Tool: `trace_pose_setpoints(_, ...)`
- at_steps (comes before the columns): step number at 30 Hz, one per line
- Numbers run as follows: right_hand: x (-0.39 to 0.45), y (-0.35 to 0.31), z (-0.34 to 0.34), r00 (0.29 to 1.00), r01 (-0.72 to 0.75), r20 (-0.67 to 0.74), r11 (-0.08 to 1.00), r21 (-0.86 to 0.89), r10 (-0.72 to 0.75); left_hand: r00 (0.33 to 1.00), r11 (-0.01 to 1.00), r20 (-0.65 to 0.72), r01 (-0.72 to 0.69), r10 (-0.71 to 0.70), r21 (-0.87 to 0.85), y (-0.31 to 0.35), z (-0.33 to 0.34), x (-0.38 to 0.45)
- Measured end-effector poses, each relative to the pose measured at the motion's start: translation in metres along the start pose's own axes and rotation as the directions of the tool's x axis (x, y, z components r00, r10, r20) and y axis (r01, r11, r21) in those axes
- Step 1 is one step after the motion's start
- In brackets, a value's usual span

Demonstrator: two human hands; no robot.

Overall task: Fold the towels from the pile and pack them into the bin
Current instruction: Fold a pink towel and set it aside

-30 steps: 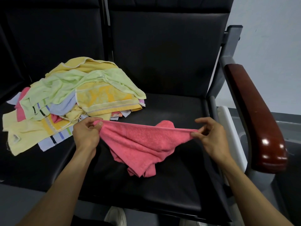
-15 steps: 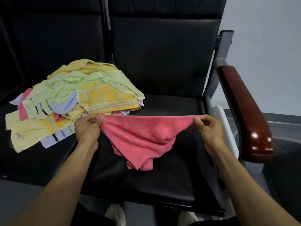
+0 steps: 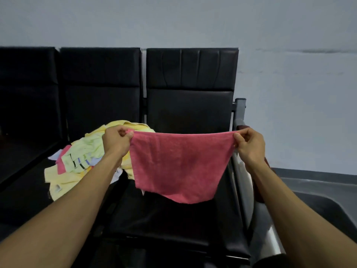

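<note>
A pink towel (image 3: 179, 163) hangs spread out in the air above the black seat (image 3: 170, 225). My left hand (image 3: 116, 140) pinches its top left corner and my right hand (image 3: 249, 144) pinches its top right corner, with the upper edge pulled straight. The lower edge hangs loose and uneven. Behind my left arm lies the pile of towels (image 3: 81, 161), yellow, light green, pink and striped, on the neighbouring seat. A dark grey bin (image 3: 320, 206) shows at the lower right, partly hidden by my right arm.
The black seats have tall backrests (image 3: 189, 93) along a pale wall. A metal frame with a dark red armrest (image 3: 260, 182) stands between the right seat and the bin. More black seats stretch to the left.
Both hands have raised the pink towel off the seat and spread it flat in the air. My view has tilted upward, showing the backrests and wall.
</note>
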State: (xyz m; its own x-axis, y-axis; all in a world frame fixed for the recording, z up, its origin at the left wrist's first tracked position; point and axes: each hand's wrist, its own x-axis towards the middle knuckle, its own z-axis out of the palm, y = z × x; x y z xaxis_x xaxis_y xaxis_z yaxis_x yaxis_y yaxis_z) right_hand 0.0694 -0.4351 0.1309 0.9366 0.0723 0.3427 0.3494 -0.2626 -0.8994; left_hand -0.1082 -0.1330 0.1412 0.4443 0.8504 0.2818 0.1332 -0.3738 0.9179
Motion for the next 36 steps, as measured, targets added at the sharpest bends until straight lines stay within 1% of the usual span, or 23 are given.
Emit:
trace_pose_setpoints(3, 0.000, -0.032, -0.017, 0.994, 0.082, -0.069, 0.996, -0.023, -0.084, 0.993, 0.990, -0.017, -0.118, 0.120, 0.073, 0.033, -0.015, -0.005)
trace_pose_setpoints(6, -0.004, -0.060, -0.032, 0.978, 0.157, -0.131, 0.987, -0.036, -0.160, 0.977, 0.975, -0.053, -0.202, 0.208, 0.095, 0.058, -0.028, -0.006)
trace_pose_setpoints(9, -0.006, -0.075, -0.047, 0.973, 0.212, -0.072, 0.972, -0.097, -0.219, 0.966, 0.966, -0.069, -0.241, 0.248, 0.098, 0.073, -0.039, -0.007)
trace_pose_setpoints(12, -0.010, -0.082, -0.061, 0.967, 0.231, -0.090, 0.968, -0.094, -0.239, 0.959, 0.958, -0.048, -0.276, 0.280, 0.074, 0.081, -0.046, -0.016)
trace_pose_setpoints(14, -0.016, -0.084, -0.065, 0.974, 0.213, -0.049, 0.970, -0.118, -0.220, 0.961, 0.962, -0.050, -0.272, 0.273, 0.037, 0.083, -0.050, -0.022)
trace_pose_setpoints(16, -0.024, -0.084, -0.067, 0.983, 0.182, -0.014, 0.978, -0.104, -0.184, 0.961, 0.962, -0.046, -0.271, 0.272, 0.017, 0.080, -0.054, -0.029)
trace_pose_setpoints(19, -0.038, -0.084, -0.066, 0.990, 0.138, -0.013, 0.990, -0.029, -0.139, 0.957, 0.958, -0.036, -0.288, 0.288, 0.006, 0.072, -0.060, -0.041)
trace_pose_setpoints(23, -0.055, -0.086, -0.060, 0.994, 0.101, -0.030, 0.995, -0.002, -0.101, 0.949, 0.951, -0.050, -0.310, 0.310, -0.003, 0.058, -0.064, -0.049)
trace_pose_setpoints(27, -0.059, -0.077, -0.051, 0.997, 0.068, -0.034, 0.998, 0.002, -0.068, 0.956, 0.957, -0.050, -0.289, 0.288, -0.010, 0.048, -0.062, -0.050)
trace_pose_setpoints(31, -0.055, -0.052, -0.032, 0.998, 0.045, -0.035, 0.999, -0.026, -0.045, 0.976, 0.976, -0.022, -0.218, 0.217, -0.008, 0.021, -0.045, -0.045)
trace_pose_setpoints(36, -0.051, 0.014, 0.004, 0.999, -0.047, -0.026, 0.995, -0.086, 0.045, 0.993, 0.993, 0.007, -0.118, 0.118, 0.019, -0.044, -0.002, -0.040)
